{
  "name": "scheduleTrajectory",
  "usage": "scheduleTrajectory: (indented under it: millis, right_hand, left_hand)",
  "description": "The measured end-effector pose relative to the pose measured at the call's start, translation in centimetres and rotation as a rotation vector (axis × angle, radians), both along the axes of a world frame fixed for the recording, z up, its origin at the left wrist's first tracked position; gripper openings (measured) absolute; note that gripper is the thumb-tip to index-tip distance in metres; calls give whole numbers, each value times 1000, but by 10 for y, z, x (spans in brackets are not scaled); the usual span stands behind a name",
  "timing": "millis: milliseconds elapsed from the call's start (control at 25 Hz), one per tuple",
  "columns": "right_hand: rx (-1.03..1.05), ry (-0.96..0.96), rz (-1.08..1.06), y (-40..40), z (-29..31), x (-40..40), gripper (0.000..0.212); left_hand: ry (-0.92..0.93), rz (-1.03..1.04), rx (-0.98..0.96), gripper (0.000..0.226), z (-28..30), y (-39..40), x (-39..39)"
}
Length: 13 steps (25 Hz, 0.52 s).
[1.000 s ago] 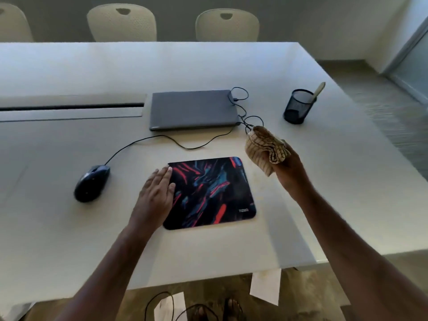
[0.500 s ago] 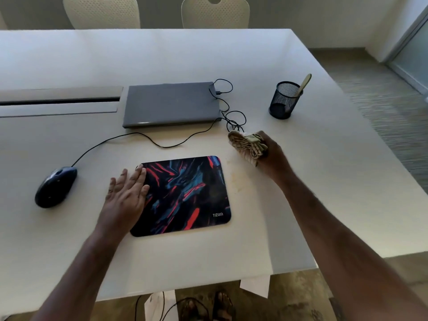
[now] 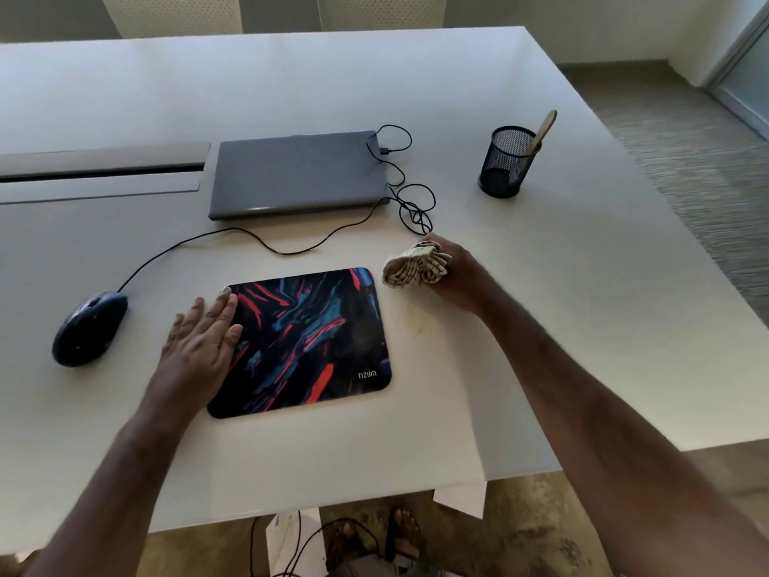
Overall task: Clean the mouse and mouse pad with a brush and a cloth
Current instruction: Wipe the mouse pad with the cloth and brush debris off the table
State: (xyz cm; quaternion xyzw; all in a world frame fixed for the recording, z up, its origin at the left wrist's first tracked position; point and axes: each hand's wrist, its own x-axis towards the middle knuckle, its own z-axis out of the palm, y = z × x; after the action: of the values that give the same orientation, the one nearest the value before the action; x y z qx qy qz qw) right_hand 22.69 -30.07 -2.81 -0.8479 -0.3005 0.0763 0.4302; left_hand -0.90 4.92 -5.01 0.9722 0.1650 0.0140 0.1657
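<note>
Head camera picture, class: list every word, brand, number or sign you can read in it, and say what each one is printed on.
"TIZUM": white letters at the near right corner of the mouse pad.
Nothing else is readable: the mouse, the closed laptop, the mesh pen holder and the cloth in the right hand show no legible text.

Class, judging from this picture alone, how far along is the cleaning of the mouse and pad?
Looks done: the brush stands in its cup, perhaps already used; that cannot be confirmed. In hand: the left hand lies flat on the pad, and the right hand holds the bunched cloth just off its corner. Left: wiping the pad and the mouse, which lies untouched.
</note>
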Motion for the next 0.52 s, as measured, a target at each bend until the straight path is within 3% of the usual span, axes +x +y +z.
scheduleTrajectory:
  millis: [240,320,400,520]
  right_hand:
    - [-19,57,200,-21,1,-37,16]
    - [43,160,241,-33,1,-45,18]
    - [191,279,180,-31,9,-39,28]
    - [254,152,38,-8,21,-12,35]
  left_hand:
    - [-32,5,-15,65,-6,7,0]
    - [-42,13,-17,65,-7,7,-1]
    - [-52,23,-18,64,-8,6,0]
    - [-60,30,-15,62,-8,5,-1]
